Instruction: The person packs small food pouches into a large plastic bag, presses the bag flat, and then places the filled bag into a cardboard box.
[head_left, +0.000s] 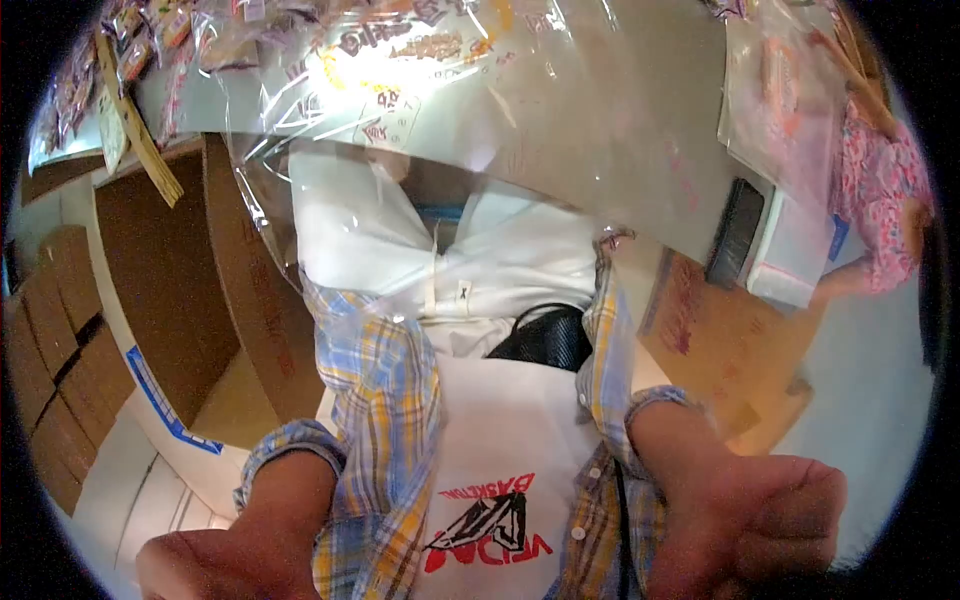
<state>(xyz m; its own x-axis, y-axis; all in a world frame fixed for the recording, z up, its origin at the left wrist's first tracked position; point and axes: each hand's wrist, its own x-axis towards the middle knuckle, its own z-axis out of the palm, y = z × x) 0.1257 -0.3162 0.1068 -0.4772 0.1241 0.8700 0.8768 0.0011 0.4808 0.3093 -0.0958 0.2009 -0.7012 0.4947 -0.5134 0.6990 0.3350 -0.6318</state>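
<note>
At the bottom left edge is my left hand [225, 565], partly cut off, its fingers curled. My right hand [775, 515] is at the lower right with fingers folded in. What either hand holds, if anything, is hidden. Both are raised close to the camera, beside my open plaid shirt [375, 385]. Clear printed plastic [400, 90] covers part of the grey tabletop [640, 130] in front of me and hangs over its edge above my white trousers [350, 215].
Small wrapped packets [170, 40] lie at the upper left. An open cardboard box [160, 270] stands at the left, and more cardboard [730, 340] is at the right. Near the table's right edge are a black phone-like object [738, 230] and another person's pink patterned sleeve [885, 190].
</note>
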